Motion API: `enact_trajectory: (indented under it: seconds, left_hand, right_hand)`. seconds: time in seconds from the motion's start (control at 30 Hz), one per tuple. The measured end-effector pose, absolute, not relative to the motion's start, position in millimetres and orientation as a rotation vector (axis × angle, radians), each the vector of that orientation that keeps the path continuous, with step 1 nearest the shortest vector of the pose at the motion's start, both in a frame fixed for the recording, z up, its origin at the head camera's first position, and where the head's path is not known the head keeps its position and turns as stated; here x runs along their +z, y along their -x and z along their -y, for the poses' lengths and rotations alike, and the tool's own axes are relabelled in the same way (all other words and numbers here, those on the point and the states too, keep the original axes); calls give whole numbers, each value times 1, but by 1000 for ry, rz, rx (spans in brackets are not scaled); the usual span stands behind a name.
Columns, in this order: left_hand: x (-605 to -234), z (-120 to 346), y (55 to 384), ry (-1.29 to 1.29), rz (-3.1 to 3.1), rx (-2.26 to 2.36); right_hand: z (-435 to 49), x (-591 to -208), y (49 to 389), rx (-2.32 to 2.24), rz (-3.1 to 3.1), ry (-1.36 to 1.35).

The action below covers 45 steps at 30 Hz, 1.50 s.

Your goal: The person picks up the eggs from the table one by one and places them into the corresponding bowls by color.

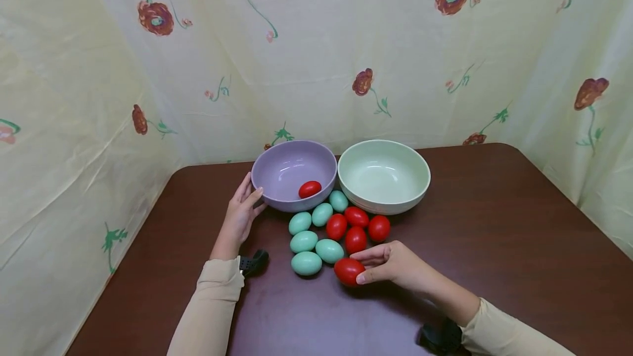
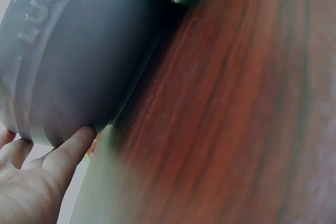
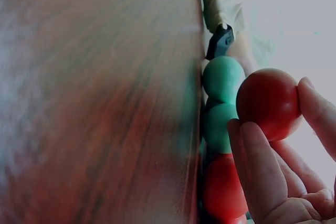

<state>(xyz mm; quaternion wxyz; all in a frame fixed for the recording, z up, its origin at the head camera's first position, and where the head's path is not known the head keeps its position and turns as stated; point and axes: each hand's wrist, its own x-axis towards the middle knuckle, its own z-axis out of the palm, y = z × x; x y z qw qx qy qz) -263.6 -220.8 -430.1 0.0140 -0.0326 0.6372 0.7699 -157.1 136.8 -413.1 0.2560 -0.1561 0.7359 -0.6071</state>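
Observation:
My right hand (image 1: 395, 268) pinches a red egg (image 1: 348, 272) between thumb and fingers, in front of the other eggs. The right wrist view shows this red egg (image 3: 269, 103) held at the fingertips. My left hand (image 1: 241, 216) holds the left side of a purple bowl (image 1: 277, 195), its thumb at the rim. In the left wrist view, fingers (image 2: 71, 153) rest against the bowl's outer wall. One red egg (image 1: 310, 189) lies in this bowl. Several red eggs (image 1: 356, 239) and several pale green eggs (image 1: 304, 241) lie on the table before the bowls.
A pale green bowl (image 1: 384, 172) stands right of the purple one, close against it. The dark brown table (image 1: 494, 218) runs back to a flowered cloth (image 1: 316, 70). Black bands sit at both wrists.

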Motion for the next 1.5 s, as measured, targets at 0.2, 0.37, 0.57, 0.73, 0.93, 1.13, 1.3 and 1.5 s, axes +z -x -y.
enact_trajectory:
  seconds: [0.2, 0.37, 0.57, 0.73, 0.93, 1.13, 1.3, 1.5]
  left_hand:
    - [-432, 221, 262, 114, -1973, 2395]
    - [-431, 222, 262, 110, -1989, 2409]
    - [-431, 223, 259, 122, -1986, 2407]
    - [-434, 223, 257, 116, -1980, 2414]
    - [-433, 225, 257, 124, -1991, 2405]
    - [-430, 220, 260, 97, -1986, 2410]
    - [-428, 219, 262, 92, -1986, 2415]
    - [-430, 218, 262, 111, -1992, 2409]
  right_hand:
    - [-136, -414, 156, -1652, -1982, 435]
    - [-135, -413, 157, -1668, -1987, 425]
    - [-134, -415, 157, -1673, -1972, 425]
    - [-135, -415, 156, -1701, -1946, 424]
    - [-132, -404, 160, -1709, -1964, 421]
    - [-134, -388, 172, -1628, -2102, 488]
    - [-132, -376, 182, -1618, -2156, 484]
    - [-128, -363, 190, -1579, -2210, 432]
